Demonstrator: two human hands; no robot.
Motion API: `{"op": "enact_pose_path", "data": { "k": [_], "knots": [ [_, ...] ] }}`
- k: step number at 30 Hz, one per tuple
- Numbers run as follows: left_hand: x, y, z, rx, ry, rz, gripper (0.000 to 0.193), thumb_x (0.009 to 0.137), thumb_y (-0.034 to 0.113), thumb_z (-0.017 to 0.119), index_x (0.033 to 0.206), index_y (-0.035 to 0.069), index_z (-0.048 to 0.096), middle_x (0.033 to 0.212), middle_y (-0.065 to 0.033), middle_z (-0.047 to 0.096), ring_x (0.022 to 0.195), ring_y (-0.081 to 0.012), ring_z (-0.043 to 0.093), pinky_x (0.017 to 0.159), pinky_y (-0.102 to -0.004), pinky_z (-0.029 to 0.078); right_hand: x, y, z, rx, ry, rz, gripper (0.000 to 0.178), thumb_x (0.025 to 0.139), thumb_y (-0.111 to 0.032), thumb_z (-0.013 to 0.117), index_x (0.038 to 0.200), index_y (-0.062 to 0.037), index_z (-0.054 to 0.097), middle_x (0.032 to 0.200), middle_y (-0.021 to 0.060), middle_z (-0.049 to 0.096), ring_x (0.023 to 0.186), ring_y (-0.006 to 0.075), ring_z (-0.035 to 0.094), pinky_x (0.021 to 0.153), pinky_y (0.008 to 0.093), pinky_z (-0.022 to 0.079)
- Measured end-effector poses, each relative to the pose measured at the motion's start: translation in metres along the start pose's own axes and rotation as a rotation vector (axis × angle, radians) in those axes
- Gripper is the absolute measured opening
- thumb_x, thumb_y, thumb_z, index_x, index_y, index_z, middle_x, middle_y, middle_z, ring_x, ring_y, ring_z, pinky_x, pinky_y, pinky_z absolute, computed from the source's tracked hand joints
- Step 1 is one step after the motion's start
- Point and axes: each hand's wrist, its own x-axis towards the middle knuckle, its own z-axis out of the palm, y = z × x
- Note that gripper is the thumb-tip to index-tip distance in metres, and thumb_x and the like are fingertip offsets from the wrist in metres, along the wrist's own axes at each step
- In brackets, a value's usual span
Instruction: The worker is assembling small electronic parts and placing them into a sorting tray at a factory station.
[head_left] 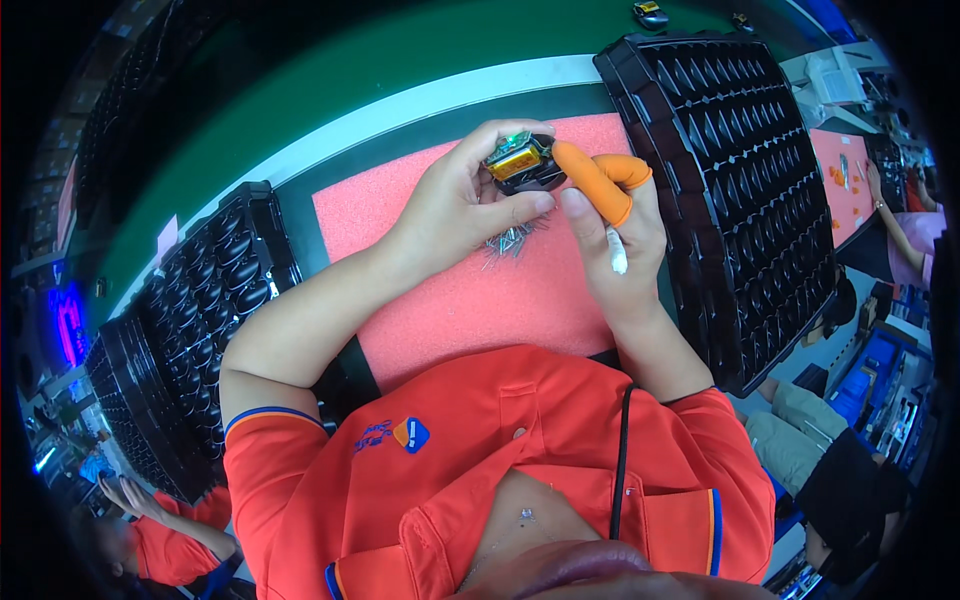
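My left hand grips a small electronic device with a black housing, a yellow block and a green circuit board, raised above a pink foam mat. A green light shows on its upper part. Orange finger cots cover two fingertips of my right hand, which is closed at the device's right side. From its grip sticks out the white end of a slim object; the rest is hidden by the fingers. Below the device, a small heap of thin metal pins lies on the mat.
Stacked black moulded trays stand close on the right, and more black trays on the left. Beyond the mat, a pale rail borders a green surface with small devices on it. Other people work at both sides.
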Motion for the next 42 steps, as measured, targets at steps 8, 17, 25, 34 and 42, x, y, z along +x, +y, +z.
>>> {"op": "enact_pose_path", "data": {
  "k": [8,17,25,34,42],
  "knots": [
    [-0.002,0.001,0.000,0.069,0.041,-0.035,0.050,0.081,0.000,0.068,0.127,0.002,0.048,0.118,-0.0066,0.055,0.109,-0.0124,0.054,0.096,-0.0282,0.044,-0.010,0.008,0.011,-0.022,0.051,-0.054,0.021,0.086,-0.007,0.065,0.104,0.0033,0.065,0.101,0.0110,0.056,0.084,0.0182,0.055,0.071,0.0262,0.045],
    [-0.005,-0.006,0.001,0.205,-0.030,-0.117,0.042,0.081,0.016,0.072,0.115,0.003,0.051,0.103,-0.0050,0.059,0.093,-0.0108,0.057,0.083,-0.0262,0.048,0.006,0.011,-0.017,0.088,0.106,0.242,0.034,0.092,-0.015,0.054,0.122,0.0009,0.056,0.087,0.0077,0.060,0.065,0.0122,0.053,0.057,0.0247,0.044],
    [-0.010,-0.004,0.006,0.321,-0.157,-0.055,0.042,0.081,0.014,0.070,0.116,0.005,0.049,0.102,-0.0041,0.057,0.095,-0.0114,0.055,0.087,-0.0280,0.045,0.030,0.015,-0.006,1.643,-0.013,0.409,0.047,0.092,-0.020,0.036,0.134,0.0009,0.039,0.087,0.0101,0.065,0.040,0.0050,0.032,0.042,0.0207,0.029],
    [-0.010,-0.008,0.005,0.355,-0.140,-0.016,0.043,0.079,0.019,0.072,0.112,0.003,0.049,0.098,-0.0090,0.060,0.091,-0.0152,0.059,0.081,-0.0298,0.048,0.022,0.008,0.002,1.559,0.053,0.415,0.047,0.086,-0.010,0.039,0.131,0.0027,0.043,0.076,0.0082,0.059,0.041,0.0035,0.033,0.042,0.0194,0.028],
    [-0.006,-0.014,0.007,0.327,-0.165,-0.069,0.046,0.080,0.022,0.073,0.114,0.003,0.047,0.099,-0.0105,0.060,0.092,-0.0165,0.060,0.081,-0.0312,0.048,0.017,0.007,0.002,1.325,0.087,0.303,0.051,0.080,-0.008,0.037,0.129,0.0070,0.044,0.077,0.0111,0.061,0.046,0.0079,0.039,0.046,0.0210,0.032]
  ]
}}
